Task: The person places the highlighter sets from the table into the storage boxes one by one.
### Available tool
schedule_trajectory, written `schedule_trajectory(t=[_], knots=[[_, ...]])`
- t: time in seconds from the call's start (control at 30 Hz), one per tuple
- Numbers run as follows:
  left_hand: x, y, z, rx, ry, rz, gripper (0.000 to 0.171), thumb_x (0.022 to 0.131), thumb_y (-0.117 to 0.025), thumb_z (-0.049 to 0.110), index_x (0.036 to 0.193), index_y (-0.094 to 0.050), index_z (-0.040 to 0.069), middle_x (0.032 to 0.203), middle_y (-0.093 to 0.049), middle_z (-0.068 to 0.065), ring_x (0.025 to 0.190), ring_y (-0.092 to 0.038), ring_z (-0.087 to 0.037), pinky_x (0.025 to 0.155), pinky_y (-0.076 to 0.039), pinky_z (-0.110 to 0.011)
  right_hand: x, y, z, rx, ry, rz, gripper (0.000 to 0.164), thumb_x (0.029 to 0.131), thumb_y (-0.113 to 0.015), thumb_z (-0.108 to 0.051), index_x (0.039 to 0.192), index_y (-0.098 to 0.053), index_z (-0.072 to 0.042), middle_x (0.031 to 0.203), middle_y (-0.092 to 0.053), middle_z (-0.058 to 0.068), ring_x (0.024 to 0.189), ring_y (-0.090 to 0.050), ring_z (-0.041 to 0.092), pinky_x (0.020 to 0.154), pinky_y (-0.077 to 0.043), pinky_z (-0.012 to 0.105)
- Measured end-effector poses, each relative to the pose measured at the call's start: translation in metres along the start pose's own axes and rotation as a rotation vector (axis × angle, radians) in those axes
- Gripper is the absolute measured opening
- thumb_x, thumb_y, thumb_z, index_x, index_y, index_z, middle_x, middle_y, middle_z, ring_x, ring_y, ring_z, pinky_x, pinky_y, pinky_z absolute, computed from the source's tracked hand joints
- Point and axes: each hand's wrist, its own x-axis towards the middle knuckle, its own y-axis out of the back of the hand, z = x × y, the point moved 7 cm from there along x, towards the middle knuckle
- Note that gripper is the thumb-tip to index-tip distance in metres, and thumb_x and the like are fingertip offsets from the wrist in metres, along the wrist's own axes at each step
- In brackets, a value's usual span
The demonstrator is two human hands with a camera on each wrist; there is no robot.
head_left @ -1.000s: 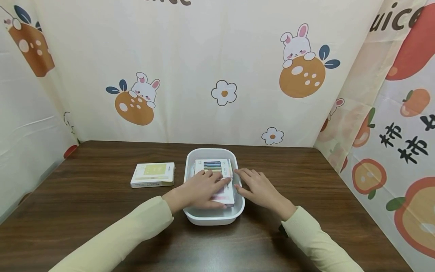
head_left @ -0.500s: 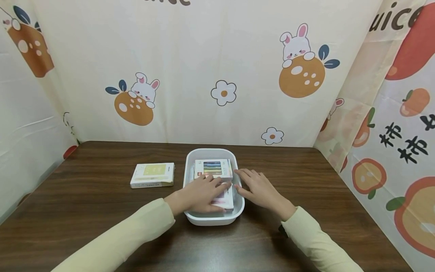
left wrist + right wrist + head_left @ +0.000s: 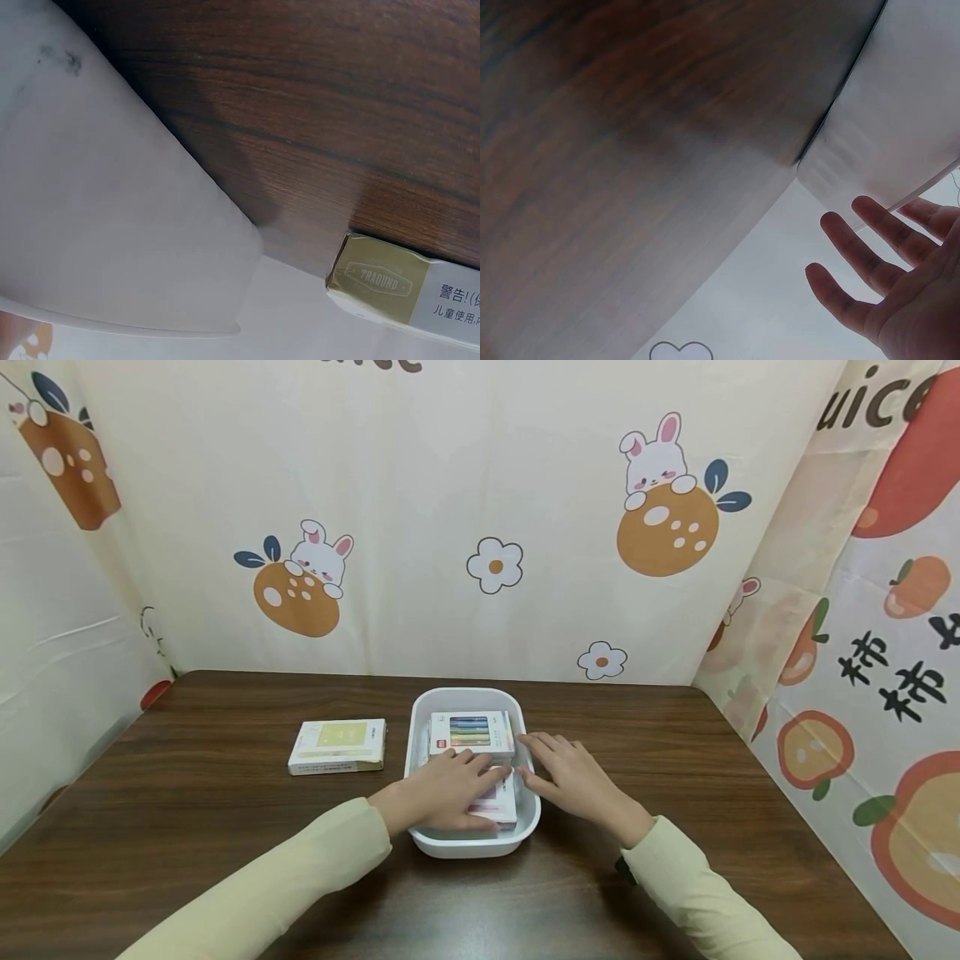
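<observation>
A white plastic tub [image 3: 472,850] stands in the middle of the table in the head view. Inside it, toward the back, lies a white box with coloured sticks pictured on its face [image 3: 471,731]. In front of that lies a white box with a pink-purple print [image 3: 502,802], partly hidden. My left hand [image 3: 446,789] rests on the pink-purple box, fingers fairly straight, fingertips at the boundary between the two boxes. At the tub's right rim, my right hand [image 3: 573,781] touches with extended fingers; its spread fingers [image 3: 859,251] show beside the tub wall [image 3: 892,112] in the right wrist view.
A white and yellow-green box [image 3: 337,746] lies on the dark wooden table [image 3: 225,827], left of the tub. Its printed end [image 3: 382,277] shows in the left wrist view. Patterned curtains [image 3: 420,485] hang behind the table and at both sides.
The pink-purple box has slid toward me and now lies in front of the coloured-sticks box, which shows more. My left hand shifted slightly with it; my right hand stayed put.
</observation>
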Motion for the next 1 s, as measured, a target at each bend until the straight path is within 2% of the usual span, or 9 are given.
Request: schedule_trajectory(t=[0.53,0.8,1.0], knots=[[-0.003,0.002,-0.001,-0.030,0.010,0.000,0.076,0.082,-0.039,0.070,0.140,-0.034,0.022,0.135,-0.045,-0.003,0.121,-0.046,-0.023,0.098,-0.039,-0.044,0.001,0.000,-0.001,-0.004,0.002,0.005,0.048,0.090,-0.050,-0.039,0.131,-0.049,-0.012,0.128,-0.053,0.008,0.114,-0.052,0.027,0.089,-0.042,0.051],[-0.007,0.015,-0.002,-0.015,-0.012,0.062,0.072,0.084,-0.039,0.068,0.138,-0.038,0.021,0.131,-0.048,-0.001,0.113,-0.048,-0.023,0.091,-0.042,-0.048,0.001,0.001,-0.001,-0.005,-0.003,0.005,0.048,0.090,-0.052,-0.038,0.130,-0.050,-0.012,0.128,-0.054,0.008,0.114,-0.052,0.027,0.089,-0.042,0.050],[-0.010,0.023,-0.004,-0.016,-0.013,0.057,0.069,0.084,-0.041,0.066,0.137,-0.040,0.021,0.132,-0.049,-0.001,0.117,-0.048,-0.025,0.092,-0.042,-0.047,0.001,0.001,0.000,-0.003,-0.009,0.001,0.049,0.090,-0.051,-0.039,0.131,-0.049,-0.013,0.128,-0.053,0.007,0.114,-0.052,0.027,0.090,-0.042,0.050]])
